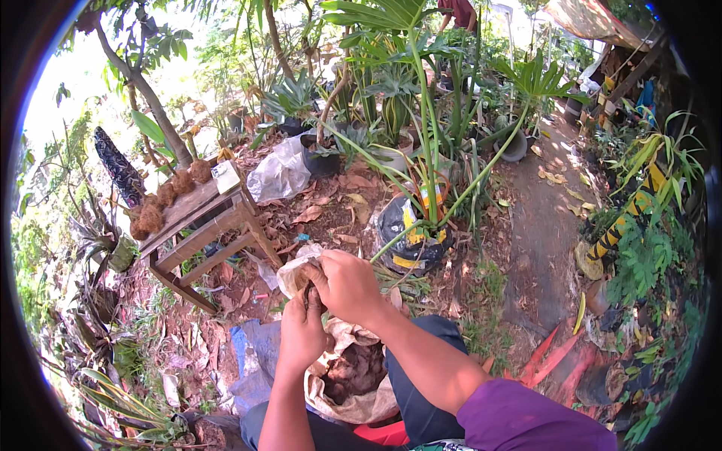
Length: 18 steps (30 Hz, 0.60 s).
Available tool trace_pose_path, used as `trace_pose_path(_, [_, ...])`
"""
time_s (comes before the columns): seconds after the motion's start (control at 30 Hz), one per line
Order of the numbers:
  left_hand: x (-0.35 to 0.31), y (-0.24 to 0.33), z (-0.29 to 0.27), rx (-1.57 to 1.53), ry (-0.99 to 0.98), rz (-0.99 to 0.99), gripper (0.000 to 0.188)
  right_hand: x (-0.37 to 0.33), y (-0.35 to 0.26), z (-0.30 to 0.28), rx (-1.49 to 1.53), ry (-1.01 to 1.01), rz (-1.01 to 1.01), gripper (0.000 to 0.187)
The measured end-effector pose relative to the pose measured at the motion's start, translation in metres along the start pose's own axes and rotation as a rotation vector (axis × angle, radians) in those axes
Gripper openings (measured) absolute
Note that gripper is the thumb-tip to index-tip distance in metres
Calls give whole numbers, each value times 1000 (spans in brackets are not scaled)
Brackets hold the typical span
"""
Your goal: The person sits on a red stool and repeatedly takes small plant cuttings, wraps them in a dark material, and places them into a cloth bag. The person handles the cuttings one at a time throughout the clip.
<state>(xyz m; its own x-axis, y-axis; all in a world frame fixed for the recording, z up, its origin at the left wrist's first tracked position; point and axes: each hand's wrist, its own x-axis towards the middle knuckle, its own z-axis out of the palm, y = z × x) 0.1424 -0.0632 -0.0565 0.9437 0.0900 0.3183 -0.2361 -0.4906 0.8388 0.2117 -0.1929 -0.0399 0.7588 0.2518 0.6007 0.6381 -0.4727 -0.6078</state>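
My right hand (350, 289) and my left hand (302, 336) come together in front of me, fingers bent inward and closed. Both grip a small crumpled off-white bag (295, 275), plastic or cloth, I cannot tell which. Its lower part is covered by my fingers, so its contents are hidden. Just below, between my knees, a beige sack (368, 407) lies rolled open. Brown fibrous material (352, 373) fills it. To the left, several brown fibre balls (150, 218) sit in a row along a small wooden bench (199, 216).
A small pale box (225, 176) rests on the bench's right end. Ahead stands a large leafy plant in a black and yellow pot (401, 233). Blue-grey sheeting (256, 368) lies beside my left knee. Far off, another person (459, 13) is partly visible among plants.
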Motion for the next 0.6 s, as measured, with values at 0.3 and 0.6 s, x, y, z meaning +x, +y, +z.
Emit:
trace_pose_path(0.3, [-2, 31, 3, 51, -30, -39, 31, 2, 7, -4, 62, 44, -1, 43])
trace_pose_path(0.6, [-18, 13, -11, -239, 43, -194, 28, -3, 12, -12, 315, -184, 14, 49])
